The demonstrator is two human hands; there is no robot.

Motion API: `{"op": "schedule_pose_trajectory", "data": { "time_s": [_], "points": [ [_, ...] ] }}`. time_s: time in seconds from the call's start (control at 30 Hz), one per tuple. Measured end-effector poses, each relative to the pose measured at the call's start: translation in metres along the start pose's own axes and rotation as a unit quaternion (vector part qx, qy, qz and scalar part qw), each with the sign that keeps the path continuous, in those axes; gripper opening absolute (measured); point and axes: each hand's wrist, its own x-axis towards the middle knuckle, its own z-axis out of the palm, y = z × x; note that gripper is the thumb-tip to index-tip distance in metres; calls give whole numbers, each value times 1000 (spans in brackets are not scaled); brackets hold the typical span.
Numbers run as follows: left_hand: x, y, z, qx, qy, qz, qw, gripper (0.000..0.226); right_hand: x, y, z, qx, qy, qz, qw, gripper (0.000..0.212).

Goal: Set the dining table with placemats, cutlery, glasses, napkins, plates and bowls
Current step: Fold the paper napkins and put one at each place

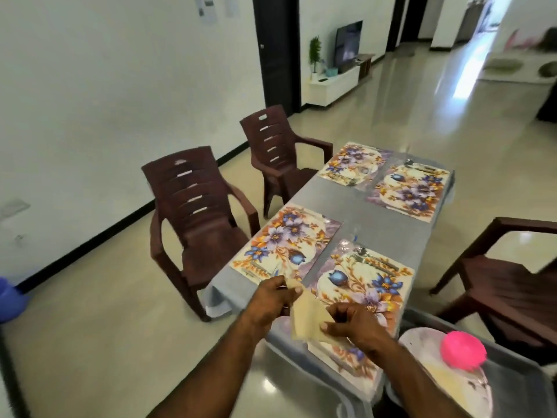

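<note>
Above the near placemat point(366, 292), both hands' grips, left point(272, 297) and right point(351, 324), pinched on a cream napkin point(307, 319).

The room is brightly and evenly lit by daylight, which enters from the far right doorway and is thrown back as long white glare streaks on the polished floor point(446, 95). Shadows under the chairs point(196, 224) are soft. Strong wide-angle bending is seen at the frame edges. Fine detail is smeared throughout, and the hands and the television point(349, 45) are rendered blurred.
</note>
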Motion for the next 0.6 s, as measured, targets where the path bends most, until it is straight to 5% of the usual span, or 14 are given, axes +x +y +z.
{"op": "schedule_pose_trajectory", "data": {
  "time_s": [0.2,0.6],
  "points": [
    [20,21,9,5,-78,4,997,21,-7,-10,-30,97,99,11,990,24],
    [67,-36,70,243,-17,-93,965,10,9,72,-91,85,232,113,962,3]
  ]
}}
